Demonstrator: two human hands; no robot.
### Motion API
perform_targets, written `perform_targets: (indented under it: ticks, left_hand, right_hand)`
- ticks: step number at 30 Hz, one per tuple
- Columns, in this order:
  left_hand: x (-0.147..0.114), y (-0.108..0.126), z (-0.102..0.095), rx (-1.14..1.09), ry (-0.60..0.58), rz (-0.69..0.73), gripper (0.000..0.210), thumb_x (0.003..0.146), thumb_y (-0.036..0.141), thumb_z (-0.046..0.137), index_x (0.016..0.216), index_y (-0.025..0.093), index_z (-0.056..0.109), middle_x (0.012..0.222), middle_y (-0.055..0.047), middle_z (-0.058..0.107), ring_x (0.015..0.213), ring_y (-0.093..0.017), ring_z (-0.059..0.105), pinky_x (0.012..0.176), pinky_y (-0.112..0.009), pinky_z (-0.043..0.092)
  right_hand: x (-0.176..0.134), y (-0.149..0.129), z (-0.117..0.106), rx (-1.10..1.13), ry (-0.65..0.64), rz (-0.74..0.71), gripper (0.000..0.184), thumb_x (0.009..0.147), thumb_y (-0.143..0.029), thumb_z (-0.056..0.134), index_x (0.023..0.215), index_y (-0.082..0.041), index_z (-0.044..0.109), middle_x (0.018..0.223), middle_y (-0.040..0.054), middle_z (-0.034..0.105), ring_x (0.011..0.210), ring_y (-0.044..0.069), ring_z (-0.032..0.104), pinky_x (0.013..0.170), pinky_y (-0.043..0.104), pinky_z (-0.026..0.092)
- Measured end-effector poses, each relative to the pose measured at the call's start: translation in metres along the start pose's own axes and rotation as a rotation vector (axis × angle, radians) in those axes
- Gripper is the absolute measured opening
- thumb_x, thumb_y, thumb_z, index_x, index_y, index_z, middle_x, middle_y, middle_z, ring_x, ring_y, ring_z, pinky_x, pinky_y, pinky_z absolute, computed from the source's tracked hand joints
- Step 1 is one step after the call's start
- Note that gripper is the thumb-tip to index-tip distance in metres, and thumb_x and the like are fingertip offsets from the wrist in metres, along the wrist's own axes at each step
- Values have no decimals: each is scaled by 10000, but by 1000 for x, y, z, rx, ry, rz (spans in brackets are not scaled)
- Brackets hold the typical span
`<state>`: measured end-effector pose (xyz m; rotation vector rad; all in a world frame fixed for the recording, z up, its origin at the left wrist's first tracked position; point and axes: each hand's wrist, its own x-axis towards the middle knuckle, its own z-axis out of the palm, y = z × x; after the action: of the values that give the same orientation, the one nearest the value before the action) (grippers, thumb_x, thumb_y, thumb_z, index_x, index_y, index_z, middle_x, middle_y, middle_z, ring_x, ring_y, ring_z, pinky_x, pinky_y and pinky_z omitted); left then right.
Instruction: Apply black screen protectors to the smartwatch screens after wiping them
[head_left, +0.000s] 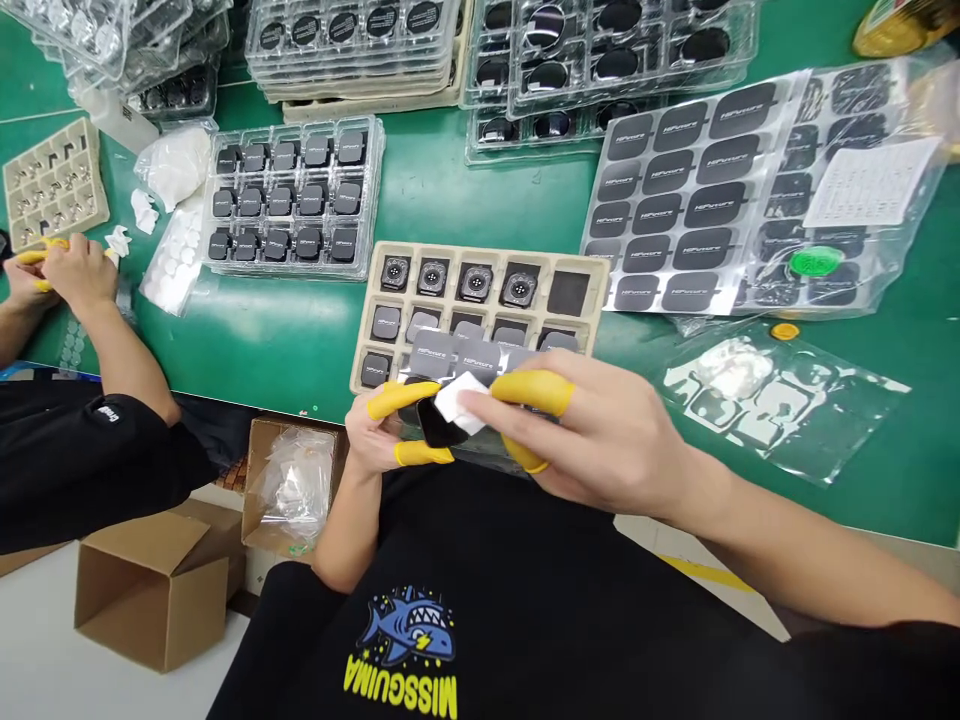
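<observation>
My left hand (371,430), in yellow finger cots, grips a smartwatch body (441,430) with its glossy black face turned up. A folded white wipe (459,400) is pinched in my right hand (611,430), which also wears yellow finger cots, and lies against the watch face. Just beyond my fingers, a strip of grey HiFuture films (480,358) overlaps the near part of a beige tray (602,290); whether a hand holds the strip I cannot tell. The tray carries watch bodies, some back side up, others covered with grey film; one back-right compartment shows only dark lining.
A clear tray of black watch bodies (281,200) stands left of the beige one. Sheets of HiFuture films (667,200) and a clear bag of scraps (787,410) lie right. Stacked trays (352,60) line the back. A co-worker's hands (82,275) are at left; open cartons (124,610) stand below.
</observation>
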<state>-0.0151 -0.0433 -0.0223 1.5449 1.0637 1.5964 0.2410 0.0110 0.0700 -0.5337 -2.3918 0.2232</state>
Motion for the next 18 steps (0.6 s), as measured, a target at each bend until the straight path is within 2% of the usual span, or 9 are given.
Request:
perform_targets:
  ticks: [5, 8, 10, 13, 15, 18]
  left_hand:
    - [-2, -3, 2, -35, -6, 6, 722, 670, 661, 1047, 1270, 286, 906, 938, -46, 891, 749, -190, 812, 674, -285, 636]
    - [-1, -3, -4, -3, 43, -19, 714, 622, 699, 1055, 1189, 283, 930, 898, -40, 887, 717, -195, 806, 653, -296, 635]
    - [0, -2, -10, 34, 71, -47, 714, 583, 714, 1063, 1140, 284, 941, 872, -39, 883, 711, -206, 804, 657, -313, 646]
    - [1, 0, -14, 53, 56, -31, 738, 541, 708, 1077, 1138, 297, 942, 856, -31, 881, 682, -198, 785, 645, -317, 646]
    - [2, 0, -11, 14, 28, -5, 745, 556, 685, 1081, 1179, 302, 934, 879, -34, 886, 688, -193, 788, 647, -310, 644]
    - [2, -1, -4, -43, 20, -12, 749, 588, 642, 1088, 1230, 294, 920, 961, -55, 901, 764, -210, 826, 711, -313, 669]
  right_hand:
    - [5, 4, 19, 80, -57, -58, 288, 1100, -99, 562, 1333, -71, 729, 953, 104, 773, 855, 238, 640, 670, 372, 487]
    - [-2, 13, 10, 214, -157, -107, 278, 1064, -90, 553, 1271, -120, 737, 911, 74, 740, 819, 230, 613, 659, 368, 468]
    - [-7, 19, -2, 235, -178, -78, 262, 1035, -87, 574, 1223, -168, 739, 891, 62, 713, 793, 227, 595, 631, 365, 446]
    - [-11, 21, -18, 197, -58, 95, 341, 1004, -40, 629, 1269, -226, 737, 972, 68, 719, 792, 213, 601, 653, 361, 482]
    - [-8, 18, -20, 172, 15, 182, 418, 994, -22, 647, 1319, -268, 739, 1017, 62, 727, 808, 206, 623, 687, 357, 508]
    - [-1, 10, -8, 128, 27, 143, 394, 1006, -50, 638, 1337, -243, 731, 1044, 69, 760, 841, 208, 649, 684, 348, 509]
